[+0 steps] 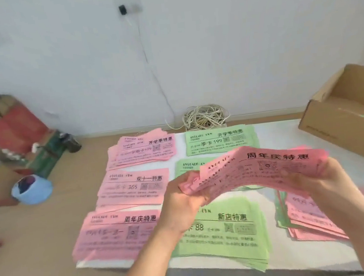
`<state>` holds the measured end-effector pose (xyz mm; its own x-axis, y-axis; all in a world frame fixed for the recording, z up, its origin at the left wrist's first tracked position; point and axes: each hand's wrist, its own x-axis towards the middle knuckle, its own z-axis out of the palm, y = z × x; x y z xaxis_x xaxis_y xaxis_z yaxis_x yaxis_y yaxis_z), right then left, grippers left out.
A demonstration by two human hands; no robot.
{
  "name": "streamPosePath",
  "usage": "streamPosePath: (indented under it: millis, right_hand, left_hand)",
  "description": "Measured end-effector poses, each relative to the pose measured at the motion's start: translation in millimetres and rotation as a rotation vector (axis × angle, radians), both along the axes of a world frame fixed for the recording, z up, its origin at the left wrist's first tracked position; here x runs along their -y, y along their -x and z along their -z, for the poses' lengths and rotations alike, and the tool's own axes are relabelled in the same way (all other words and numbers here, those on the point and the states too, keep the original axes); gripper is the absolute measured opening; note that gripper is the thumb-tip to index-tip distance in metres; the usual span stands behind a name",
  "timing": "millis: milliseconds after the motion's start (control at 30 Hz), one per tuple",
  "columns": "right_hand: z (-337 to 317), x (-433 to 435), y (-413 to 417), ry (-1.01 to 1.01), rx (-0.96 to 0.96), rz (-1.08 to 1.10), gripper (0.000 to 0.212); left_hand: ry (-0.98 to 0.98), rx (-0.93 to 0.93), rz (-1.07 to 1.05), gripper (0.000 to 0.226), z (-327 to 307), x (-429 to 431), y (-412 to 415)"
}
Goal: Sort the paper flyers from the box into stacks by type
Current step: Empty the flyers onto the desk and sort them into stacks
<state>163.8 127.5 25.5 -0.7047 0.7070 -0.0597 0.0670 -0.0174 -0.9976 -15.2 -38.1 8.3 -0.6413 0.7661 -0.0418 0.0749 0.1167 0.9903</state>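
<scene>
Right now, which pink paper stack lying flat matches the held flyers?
The front-left pink paper stack: its headline, 周年庆特惠, matches the held pink flyers; the two behind differ.

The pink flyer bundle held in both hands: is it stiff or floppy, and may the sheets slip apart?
Probably floppy: the pink bundle arches upward between the left hand and right hand gripping its ends. The sheets likely slide easily: at the left end their edges are fanned, not flush. It seems light, held up by fingers alone.
</scene>
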Motion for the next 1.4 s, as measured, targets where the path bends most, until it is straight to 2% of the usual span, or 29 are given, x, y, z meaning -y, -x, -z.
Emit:
streamPosePath:
  millis: [100,133,200,267,367,500,633,733,800,933,1033,1100,1167,1233,1333,1400]
  right_hand:
    - [12,28,44,-0.056,-0.003,-0.064,0.031]
    - [15,37,58,-0.085,-0.006,-0.062,0.042]
    - [19,57,87,-0.17,0.002,-0.031,0.078]
    - [24,79,115,-0.396,0.034,-0.034,0.097]
    - [29,115,151,-0.709,0.077,-0.045,0.097]
    - [44,150,182,-0.871,0.036,-0.062,0.088]
    - [69,183,198,-0.808,0.085,-0.122,0.067]
    - [78,198,197,-0.756,0.13,-0.133,0.069]
    - [73,203,195,-0.74,0.137,-0.096,0.068]
    - [67,209,195,-0.471,0.215,-0.214,0.075]
    - [85,213,203,-0.515,0.459,-0.31,0.077]
    - [94,217,207,-0.691,0.623,-0.334,0.076]
    - [97,220,206,-0.887,0.722,-0.29,0.074]
    - [94,223,204,-0.946,0.759,-0.368,0.084]
    - [92,234,207,-0.977,0.857,-0.668,0.113]
    - [97,239,210,-1.044,0.896,-0.767,0.124]
  left_hand:
    - [-0.004,-0.059,-0.126,0.032,6,52,36]
    - [-0.004,-0.044,-0.145,0.029,7,68,48]
    - [0.024,-0.058,-0.193,0.025,8,98,72]
    - [0.051,-0.062,-0.198,0.018,12,124,95]
    - [0.046,0.027,-0.22,0.02,13,156,128]
    - [-0.008,0.057,-0.246,0.025,19,192,161]
    - [0.082,0.037,-0.242,0.029,39,217,178]
    - [0.101,0.056,-0.266,0.021,50,226,178]
    - [0.122,0.085,-0.298,0.026,56,230,179]
    - [0.227,0.049,-0.427,0.039,71,238,179]
    - [0.448,-0.178,-0.328,0.068,83,235,171]
    - [0.626,-0.517,-0.286,0.085,91,236,168]
    - [0.669,-0.781,-0.219,0.094,96,239,171]
    - [0.718,-0.839,-0.102,0.1,95,240,175]
    - [0.816,-0.813,0.265,0.112,89,236,174]
    - [0.912,-0.819,0.472,0.118,85,228,172]
